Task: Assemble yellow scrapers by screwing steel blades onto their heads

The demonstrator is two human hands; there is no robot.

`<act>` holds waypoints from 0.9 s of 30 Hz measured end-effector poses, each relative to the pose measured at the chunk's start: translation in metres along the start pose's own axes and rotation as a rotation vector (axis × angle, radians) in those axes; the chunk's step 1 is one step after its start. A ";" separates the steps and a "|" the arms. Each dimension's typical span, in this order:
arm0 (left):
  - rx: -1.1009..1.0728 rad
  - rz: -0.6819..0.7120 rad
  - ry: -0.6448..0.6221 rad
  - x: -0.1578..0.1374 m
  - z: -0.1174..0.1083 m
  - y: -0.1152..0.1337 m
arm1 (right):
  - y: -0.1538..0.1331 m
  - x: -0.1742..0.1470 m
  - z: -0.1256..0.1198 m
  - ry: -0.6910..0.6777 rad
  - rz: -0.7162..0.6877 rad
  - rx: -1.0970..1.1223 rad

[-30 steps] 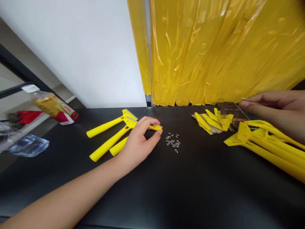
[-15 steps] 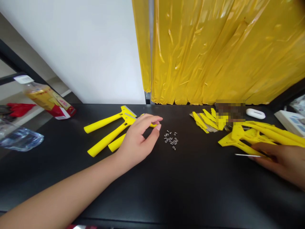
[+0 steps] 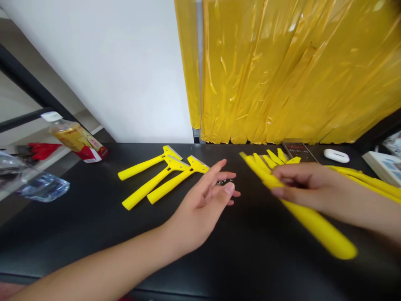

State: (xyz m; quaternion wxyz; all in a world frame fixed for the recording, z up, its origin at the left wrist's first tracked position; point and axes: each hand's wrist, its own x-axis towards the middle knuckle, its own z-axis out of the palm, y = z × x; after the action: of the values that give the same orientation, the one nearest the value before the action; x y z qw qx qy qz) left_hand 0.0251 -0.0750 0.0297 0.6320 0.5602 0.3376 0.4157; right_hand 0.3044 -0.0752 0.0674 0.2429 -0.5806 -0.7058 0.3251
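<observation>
My right hand [image 3: 300, 184] grips a yellow scraper handle [image 3: 316, 225] near its head end, held slanted above the black table and blurred by motion. My left hand [image 3: 209, 205] is empty, fingers apart, reaching over the small pile of screws [image 3: 228, 182], which it mostly hides. Left of it lie three yellow scrapers with metal edges: the back scraper [image 3: 140, 167], the middle scraper [image 3: 147, 188] and the front scraper [image 3: 171, 186]. Several small yellow pieces [image 3: 275, 156] lie behind my right hand. More yellow handles [image 3: 372, 179] rest at the right, partly hidden by that hand.
A phone [image 3: 300, 151] and a white earbud case [image 3: 336, 155] sit at the back right, near a white box [image 3: 382, 167]. A drink bottle [image 3: 79, 140] and a clear plastic bottle [image 3: 44, 184] are at the left. Yellow plastic sheeting [image 3: 266, 75] hangs behind the table.
My right hand has lifted a yellow handle from the pile and brought it leftward. My left hand has moved right, away from the scrapers and over the screws.
</observation>
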 end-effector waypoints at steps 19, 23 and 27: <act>-0.189 -0.095 0.432 0.043 -0.023 0.019 | -0.010 0.018 0.102 -0.049 -0.565 0.305; -0.121 -0.184 0.336 0.040 -0.028 0.011 | -0.015 0.012 0.105 0.113 -0.558 0.249; -0.133 -0.281 0.312 0.042 -0.037 0.003 | -0.007 0.018 0.119 0.226 -0.565 0.241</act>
State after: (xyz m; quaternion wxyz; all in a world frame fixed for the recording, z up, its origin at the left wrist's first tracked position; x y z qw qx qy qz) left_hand 0.0097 -0.0216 0.0290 0.6593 0.3935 0.4779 0.4268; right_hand 0.2100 -0.0794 -0.0076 0.4671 -0.3612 -0.7642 0.2596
